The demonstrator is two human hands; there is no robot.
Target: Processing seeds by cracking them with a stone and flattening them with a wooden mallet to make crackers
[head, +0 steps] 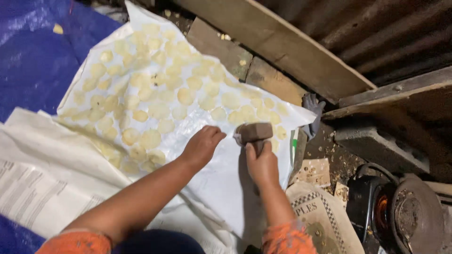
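Observation:
My right hand (262,162) grips the handle of a brown wooden mallet (254,132), whose block head sits just above the clear plastic sheet (221,183). My left hand (203,145) rests flat on the sheet a little to the left of the mallet head, fingers together and pointing right. Several flattened pale yellow discs (155,89) lie in rows across the sheet beyond both hands. Both wrists show orange cuffs.
White printed sacks (42,183) lie under the sheet at left, over a blue tarp (33,56). Wooden planks (282,42) and a corrugated wall run along the back right. A grey glove (312,115) hangs beside them; a dark round stove (405,211) sits at lower right.

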